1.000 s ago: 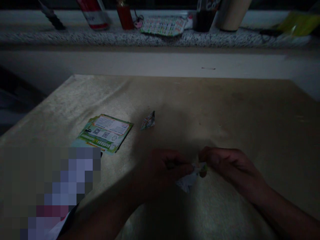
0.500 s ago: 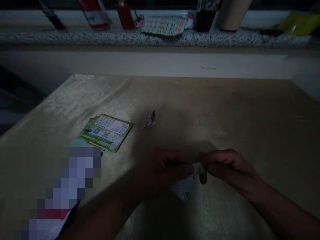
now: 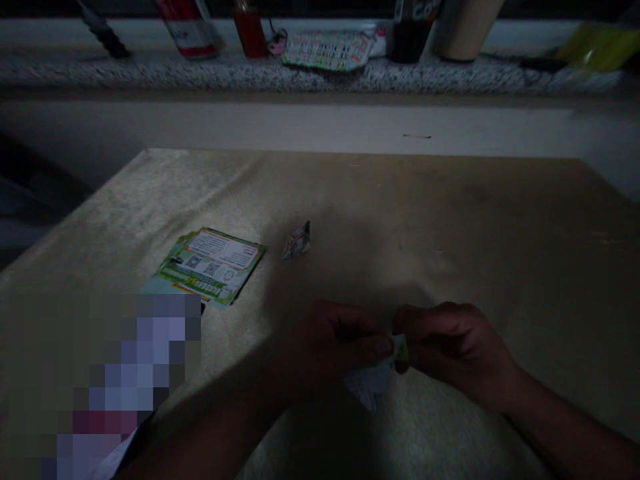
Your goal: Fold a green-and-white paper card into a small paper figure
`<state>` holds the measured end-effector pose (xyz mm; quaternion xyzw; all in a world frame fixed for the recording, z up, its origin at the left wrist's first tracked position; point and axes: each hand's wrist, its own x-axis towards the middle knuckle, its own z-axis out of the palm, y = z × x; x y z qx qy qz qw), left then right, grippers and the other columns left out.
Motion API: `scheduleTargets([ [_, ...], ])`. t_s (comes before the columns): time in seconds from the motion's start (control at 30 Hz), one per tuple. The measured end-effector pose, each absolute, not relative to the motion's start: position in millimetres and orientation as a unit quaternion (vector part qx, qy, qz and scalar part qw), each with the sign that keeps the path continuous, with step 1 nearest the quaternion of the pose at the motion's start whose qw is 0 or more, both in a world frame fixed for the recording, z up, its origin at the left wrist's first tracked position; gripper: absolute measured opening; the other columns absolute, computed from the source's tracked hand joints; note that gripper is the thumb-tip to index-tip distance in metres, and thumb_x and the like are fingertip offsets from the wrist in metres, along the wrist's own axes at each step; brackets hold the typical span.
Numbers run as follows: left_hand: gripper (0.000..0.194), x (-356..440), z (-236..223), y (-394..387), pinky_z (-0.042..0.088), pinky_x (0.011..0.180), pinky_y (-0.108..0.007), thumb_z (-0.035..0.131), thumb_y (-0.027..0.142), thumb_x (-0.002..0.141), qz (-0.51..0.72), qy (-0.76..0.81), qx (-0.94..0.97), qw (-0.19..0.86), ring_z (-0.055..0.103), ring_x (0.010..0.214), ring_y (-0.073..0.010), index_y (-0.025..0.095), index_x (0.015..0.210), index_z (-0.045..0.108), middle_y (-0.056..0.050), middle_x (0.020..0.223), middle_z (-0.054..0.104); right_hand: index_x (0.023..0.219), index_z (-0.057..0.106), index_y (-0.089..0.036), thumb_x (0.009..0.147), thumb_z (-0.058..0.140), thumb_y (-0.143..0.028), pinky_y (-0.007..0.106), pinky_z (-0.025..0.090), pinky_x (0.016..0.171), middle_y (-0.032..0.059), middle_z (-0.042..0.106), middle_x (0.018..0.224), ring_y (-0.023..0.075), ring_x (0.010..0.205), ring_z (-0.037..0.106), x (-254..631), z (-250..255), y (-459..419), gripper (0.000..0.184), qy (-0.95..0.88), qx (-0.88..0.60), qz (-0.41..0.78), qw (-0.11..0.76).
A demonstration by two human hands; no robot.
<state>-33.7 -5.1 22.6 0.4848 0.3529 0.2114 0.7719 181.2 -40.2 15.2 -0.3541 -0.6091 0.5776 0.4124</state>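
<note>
A small piece of folded paper (image 3: pixel 371 388), pale with print and a green-and-white tip, is held low over the table. My left hand (image 3: pixel 333 343) pinches it between thumb and fingers, its point hanging down below them. At the tip, the fingers of my right hand (image 3: pixel 457 353) are closed on the paper's right end. Further back lies a folded paper piece (image 3: pixel 297 241) with printed sides and a raised point, apart from both hands. To its left is a stack of green printed leaflets (image 3: pixel 213 263) with codes on top.
The pale table (image 3: pixel 490 220) runs back to a white wall. Along the speckled sill (image 3: pixel 240 75) stand a red-and-white can (image 3: pixel 187 30), a red bottle (image 3: pixel 250 33), a dark bottle (image 3: pixel 413 30), a beige cylinder (image 3: pixel 465 30) and a printed packet (image 3: pixel 325 52). A blurred-out patch covers the lower left.
My right hand has shifted slightly left, closer to my left hand. The paper's green tip has turned a little, and its lower point sits slightly lower.
</note>
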Motion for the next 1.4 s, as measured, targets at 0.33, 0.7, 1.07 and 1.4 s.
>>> scheduleTargets([
  [0.33,0.025,-31.4,26.7,-12.4,0.037,0.054,-0.020,0.071,0.036,0.088,0.242,0.392,0.563,0.686,0.050,0.058,-0.0088,0.013,0.079,0.076,0.001,0.064,0.061,0.078,0.072,-0.018,0.084,0.069,-0.009,0.025,0.048,0.053,0.0030,0.069,0.065,0.0134,0.059,0.062,174.5,17.1,-41.6,0.011,-0.646,-0.393,0.472,0.453],
  [0.7,0.025,-28.3,26.2,-16.0,0.035,0.054,-0.020,0.065,0.036,0.091,0.227,0.406,0.628,0.624,0.050,0.060,-0.0096,0.015,0.081,0.075,0.002,0.064,0.060,0.062,0.054,-0.019,0.074,0.063,-0.008,0.019,0.030,0.042,-0.0053,0.048,0.055,0.0067,0.047,0.039,169.6,16.5,-43.3,0.019,-0.634,-0.464,0.444,0.430],
  [1.07,0.025,-32.5,31.1,-10.6,0.035,0.054,-0.020,0.060,0.035,0.094,0.160,0.381,0.696,0.587,0.051,0.061,-0.0096,0.015,0.086,0.074,0.003,0.068,0.061,0.059,0.042,-0.020,0.071,0.058,-0.006,0.021,0.023,0.042,-0.0077,0.036,0.054,0.0060,0.047,0.031,172.2,17.3,-43.6,0.025,-0.677,-0.456,0.408,0.410],
  [1.4,0.028,-24.0,31.8,-18.1,0.029,0.053,-0.020,0.059,0.022,0.091,0.219,0.325,0.727,0.564,0.039,0.055,-0.0069,0.015,0.064,0.056,0.006,0.059,0.041,0.062,0.042,-0.021,0.072,0.055,-0.007,0.025,0.024,0.046,-0.0068,0.035,0.054,0.0075,0.046,0.035,171.0,20.7,-44.7,0.022,-0.745,-0.424,0.313,0.408],
])
